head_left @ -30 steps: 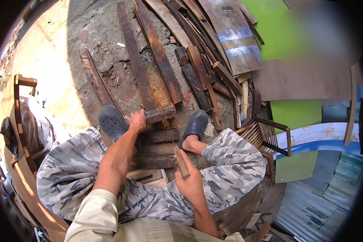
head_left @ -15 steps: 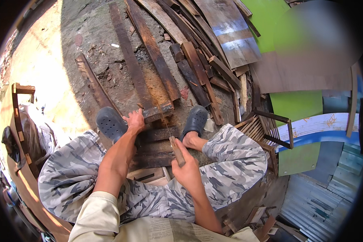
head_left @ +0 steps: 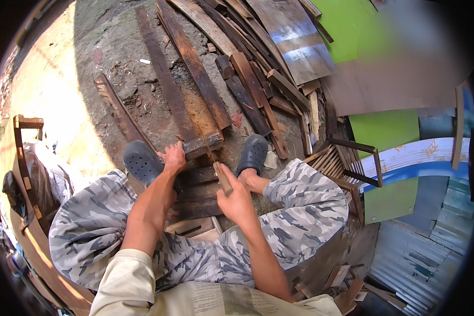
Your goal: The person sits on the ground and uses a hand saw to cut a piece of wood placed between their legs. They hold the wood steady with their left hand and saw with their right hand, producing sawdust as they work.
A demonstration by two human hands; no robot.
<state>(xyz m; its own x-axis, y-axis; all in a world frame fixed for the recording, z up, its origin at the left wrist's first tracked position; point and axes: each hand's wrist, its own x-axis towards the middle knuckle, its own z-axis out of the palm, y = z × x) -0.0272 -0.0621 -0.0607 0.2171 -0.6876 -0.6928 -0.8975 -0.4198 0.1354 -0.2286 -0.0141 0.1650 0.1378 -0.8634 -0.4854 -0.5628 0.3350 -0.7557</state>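
My right hand (head_left: 234, 199) is wrapped round the wooden handle (head_left: 223, 178) of a handsaw. Its thin, rust-brown blade (head_left: 209, 151) runs forward across the near end of a dark wooden plank (head_left: 199, 147). To the left of the blade, my left hand (head_left: 172, 156) grips that plank near its edge, fingers bent over it; their undersides are hidden. Orange-brown sawdust (head_left: 201, 111) lies just beyond the cut. Below the plank are further dark wood pieces (head_left: 195, 208), between my feet in dark clogs (head_left: 143, 161).
Long weathered boards (head_left: 192, 68) lie ahead on rough ground, with a heap of timber (head_left: 258, 95) to their right. A small slatted wooden frame (head_left: 353, 163) stands by my right knee. Green panels (head_left: 384, 131) and corrugated sheets (head_left: 405, 263) lie at right. Another wooden frame (head_left: 23, 158) is at left.
My right hand has pushed the saw forward, so its handle is nearer the plank. My left hand stays in place on the plank. The whole view has shifted slightly.
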